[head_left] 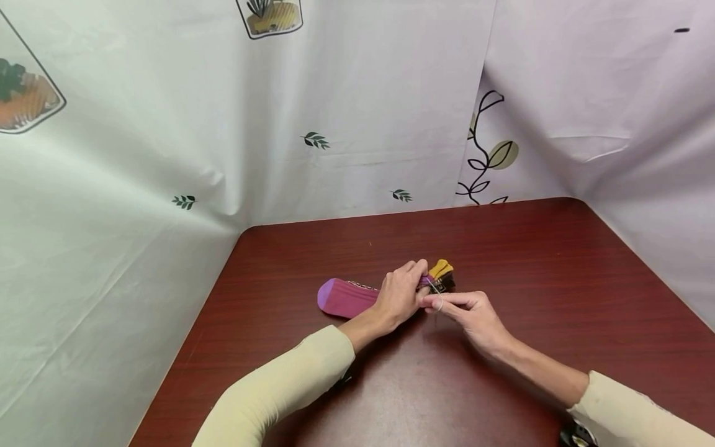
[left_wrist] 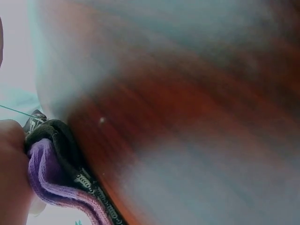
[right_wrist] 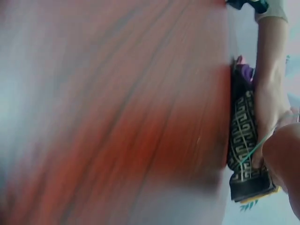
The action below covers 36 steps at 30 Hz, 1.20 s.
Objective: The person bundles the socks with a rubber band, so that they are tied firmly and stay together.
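Observation:
A bundle of socks lies on the table, with a magenta sock (head_left: 349,299) with a lilac toe on top and a black sock (right_wrist: 242,122) with a pale geometric pattern underneath. Its far end shows a yellow cuff (head_left: 441,268). My left hand (head_left: 399,292) grips the bundle near the cuffs and covers its middle. Close beside it, my right hand (head_left: 475,313) pinches a thin pale string (right_wrist: 253,151) between thumb and fingers. The string stretches taut to the black sock, which narrows where it crosses. In the left wrist view, purple knit folds (left_wrist: 44,164) show beside the left hand.
The reddish-brown wooden table (head_left: 313,248) has rounded far corners. White printed cloth (head_left: 357,112) hangs behind it and along both sides. A dark device (head_left: 578,433) sits under the right sleeve, and another dark device (right_wrist: 253,4) shows by the left sleeve.

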Each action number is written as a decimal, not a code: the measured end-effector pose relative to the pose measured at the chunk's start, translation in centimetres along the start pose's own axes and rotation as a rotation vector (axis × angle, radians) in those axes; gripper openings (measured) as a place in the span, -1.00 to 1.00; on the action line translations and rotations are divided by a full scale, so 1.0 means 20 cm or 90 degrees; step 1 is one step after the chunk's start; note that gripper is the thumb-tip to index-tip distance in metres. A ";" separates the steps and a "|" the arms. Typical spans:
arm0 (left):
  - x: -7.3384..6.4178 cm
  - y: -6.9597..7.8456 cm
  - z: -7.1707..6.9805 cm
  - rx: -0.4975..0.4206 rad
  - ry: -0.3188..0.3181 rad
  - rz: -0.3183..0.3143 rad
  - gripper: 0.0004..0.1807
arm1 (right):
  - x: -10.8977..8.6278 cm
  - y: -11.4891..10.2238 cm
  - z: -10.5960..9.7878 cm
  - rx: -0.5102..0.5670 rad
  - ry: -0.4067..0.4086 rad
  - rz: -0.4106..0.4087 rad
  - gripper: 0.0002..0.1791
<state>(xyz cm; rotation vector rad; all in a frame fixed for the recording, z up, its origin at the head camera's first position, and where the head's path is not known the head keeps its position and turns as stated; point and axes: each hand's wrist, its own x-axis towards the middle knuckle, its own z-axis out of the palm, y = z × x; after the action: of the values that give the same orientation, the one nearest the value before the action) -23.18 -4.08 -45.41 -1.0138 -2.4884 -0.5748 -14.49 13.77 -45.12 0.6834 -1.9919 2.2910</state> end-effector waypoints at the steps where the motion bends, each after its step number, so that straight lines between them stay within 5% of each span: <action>1: 0.00 0.00 0.00 0.001 0.002 0.000 -0.71 | 0.00 0.00 0.01 0.047 0.012 0.002 -0.71; 5: 0.00 0.00 0.00 0.011 0.007 -0.006 -0.68 | -0.01 -0.02 0.06 0.249 0.085 0.036 -0.63; 9: 0.00 0.00 0.01 0.023 0.001 -0.018 -0.65 | -0.01 -0.05 0.11 0.339 0.188 0.090 -0.59; 16: 0.01 0.00 0.00 0.019 0.002 -0.021 -0.63 | -0.01 -0.09 0.16 0.332 0.271 0.135 -0.28; 36: 0.01 0.02 0.00 0.030 -0.022 -0.048 -0.66 | -0.06 -0.11 0.21 0.312 0.307 0.214 -0.26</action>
<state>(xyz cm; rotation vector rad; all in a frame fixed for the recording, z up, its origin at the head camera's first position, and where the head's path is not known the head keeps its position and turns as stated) -23.05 -3.70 -45.30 -0.9246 -2.5673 -0.5233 -11.50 10.49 -43.19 -0.2237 -1.4229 2.8121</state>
